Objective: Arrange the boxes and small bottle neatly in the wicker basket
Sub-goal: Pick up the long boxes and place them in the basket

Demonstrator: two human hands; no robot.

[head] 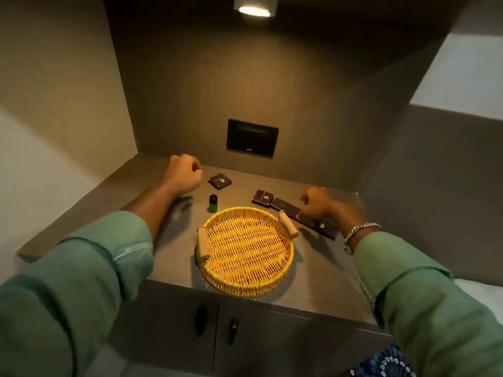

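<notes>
A round yellow wicker basket (245, 288) with two wooden handles sits on the counter's front part, with nothing in it. Behind it to the left stands a small green bottle (213, 203) with a dark cap. One small dark square box (220, 181) lies further back, a second small box (263, 198) lies behind the basket's right side. A long dark box (288, 207) lies to the right of the basket, with my right hand (321, 204) pinching its top near the middle. My left hand (185, 174) hovers curled in a loose fist, holding nothing, left of the back box.
The counter (321, 278) is a brown niche closed in by walls at the back and both sides. A dark wall panel (252, 138) is set in the back wall. A lamp (255, 8) shines overhead. Cabinet doors with dark handles (232, 331) are below the counter's front edge.
</notes>
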